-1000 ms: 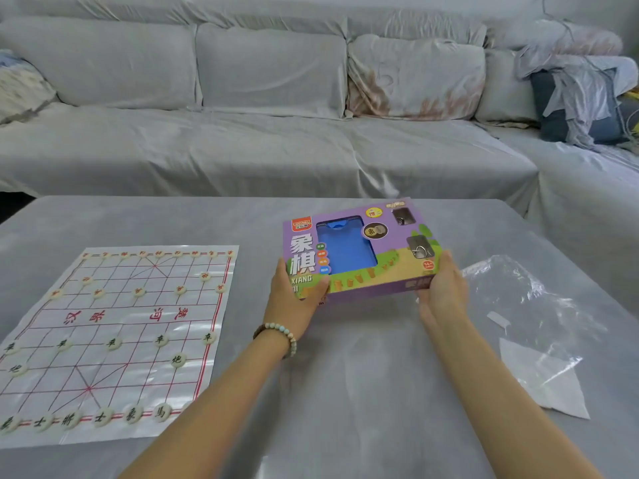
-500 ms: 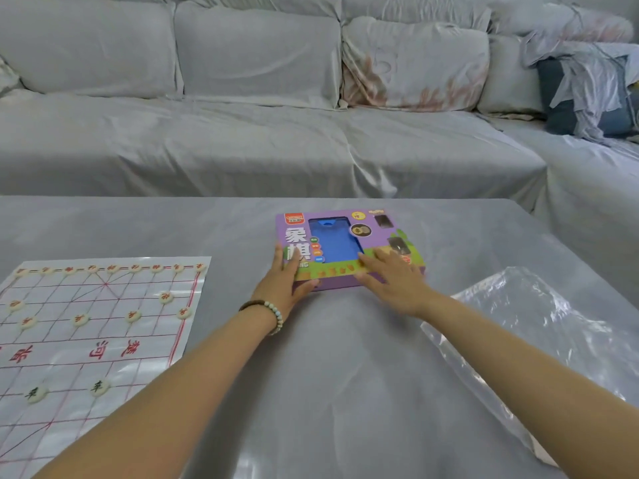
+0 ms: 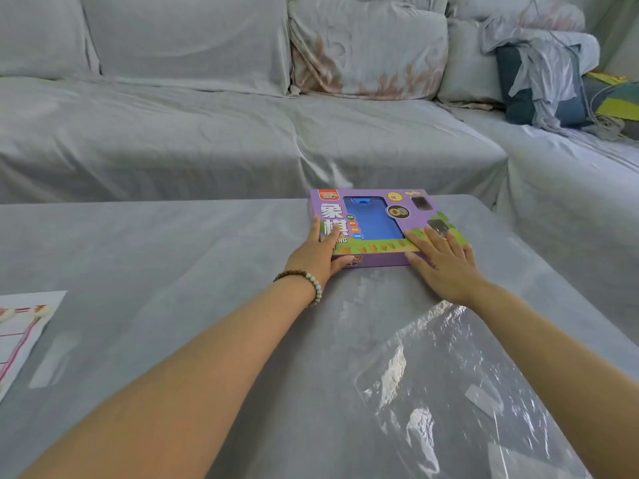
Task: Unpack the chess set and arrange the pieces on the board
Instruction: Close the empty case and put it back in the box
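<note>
The box point(image 3: 373, 219) lay flat near the far edge of the worktop point(image 3: 173, 271). The left hand point(image 3: 316, 252) and right hand point(image 3: 441, 262) rested on its near corners with fingers straight, gripping nothing. Even pressure from both would probably keep it square if slid.

A grey-covered sofa point(image 3: 207, 133) stands behind the table point(image 3: 138, 254) — a floral cushion point(image 3: 370, 53) against its back. A clear plastic bag point(image 3: 449, 392) lies on the table.

There are 2 hands point(image 3: 320, 254) point(image 3: 444, 267), 1 chess box point(image 3: 370, 223), 1 board point(image 3: 20, 333), 1 plastic bag point(image 3: 449, 392) and 1 bracelet point(image 3: 313, 285).
</note>
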Demonstrator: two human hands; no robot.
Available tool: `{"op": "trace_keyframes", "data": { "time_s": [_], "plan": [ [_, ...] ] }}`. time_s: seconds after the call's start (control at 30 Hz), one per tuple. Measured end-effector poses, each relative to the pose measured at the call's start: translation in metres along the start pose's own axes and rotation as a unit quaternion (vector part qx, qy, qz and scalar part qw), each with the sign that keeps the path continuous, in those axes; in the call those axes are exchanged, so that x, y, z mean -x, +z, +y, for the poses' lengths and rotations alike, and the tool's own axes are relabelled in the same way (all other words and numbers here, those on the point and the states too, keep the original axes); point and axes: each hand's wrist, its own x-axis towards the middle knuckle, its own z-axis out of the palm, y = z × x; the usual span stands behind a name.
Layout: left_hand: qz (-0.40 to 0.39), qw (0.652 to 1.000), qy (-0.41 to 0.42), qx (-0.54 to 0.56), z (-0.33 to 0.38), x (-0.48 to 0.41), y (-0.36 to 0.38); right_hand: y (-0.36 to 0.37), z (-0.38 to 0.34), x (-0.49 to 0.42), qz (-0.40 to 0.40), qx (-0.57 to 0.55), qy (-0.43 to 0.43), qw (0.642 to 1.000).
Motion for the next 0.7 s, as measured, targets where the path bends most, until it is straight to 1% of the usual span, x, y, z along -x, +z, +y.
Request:
{"op": "trace_keyframes", "data": {
  "time_s": [0.07, 0.13, 0.23, 0.27, 0.3, 0.33, 0.4, 0.43, 0.47, 0.5, 0.53, 0.6, 0.67, 0.7],
  "plan": [
    [0.003, 1.0, 0.005, -0.001, 0.002, -0.006, 0.003, 0.002, 0.005, -0.004, 0.016, 0.002, -0.001, 1.0],
    [0.006, 1.0, 0.005, -0.002, 0.001, -0.007, 0.004, 0.002, 0.007, -0.006, 0.016, 0.007, -0.004, 1.0],
    [-0.005, 1.0, 0.003, 0.021, -0.002, -0.003, 0.004, -0.003, 0.006, -0.012, -0.029, -0.02, 0.009, 0.999],
    [-0.006, 0.998, 0.005, 0.058, -0.003, 0.002, 0.004, -0.004, 0.002, -0.011, -0.034, -0.041, 0.011, 0.999],
    [0.007, 0.994, 0.011, 0.113, -0.002, 0.009, 0.005, -0.005, -0.001, -0.008, -0.023, -0.075, 0.006, 0.997],
    [0.032, 0.983, 0.016, 0.178, 0.001, 0.018, 0.006, -0.008, -0.005, 0.0, 0.004, -0.12, -0.004, 0.993],
    [0.103, 0.948, 0.019, 0.301, 0.015, 0.05, 0.012, -0.012, -0.012, 0.035, 0.073, -0.202, -0.023, 0.976],
    [0.122, 0.934, 0.014, 0.335, 0.023, 0.071, 0.016, -0.015, -0.013, 0.058, 0.101, -0.226, -0.029, 0.968],
    [0.114, 0.93, 0.006, 0.35, 0.031, 0.094, 0.021, -0.016, -0.012, 0.082, 0.115, -0.249, -0.024, 0.961],
    [0.095, 0.934, 0.0, 0.343, 0.039, 0.117, 0.027, -0.018, -0.012, 0.107, 0.116, -0.281, -0.01, 0.952],
    [0.081, 0.947, 0.0, 0.312, 0.047, 0.138, 0.032, -0.018, -0.012, 0.131, 0.101, -0.327, 0.012, 0.94],
    [0.078, 0.972, 0.006, 0.221, 0.062, 0.165, 0.04, -0.015, -0.019, 0.171, 0.046, -0.418, 0.039, 0.907],
    [0.062, 0.988, 0.003, 0.142, 0.077, 0.176, 0.045, -0.008, -0.032, 0.201, -0.018, -0.453, 0.049, 0.89],
    [0.048, 0.99, -0.007, 0.135, 0.084, 0.178, 0.044, -0.006, -0.04, 0.214, -0.04, -0.465, 0.049, 0.883]
  ]
}}
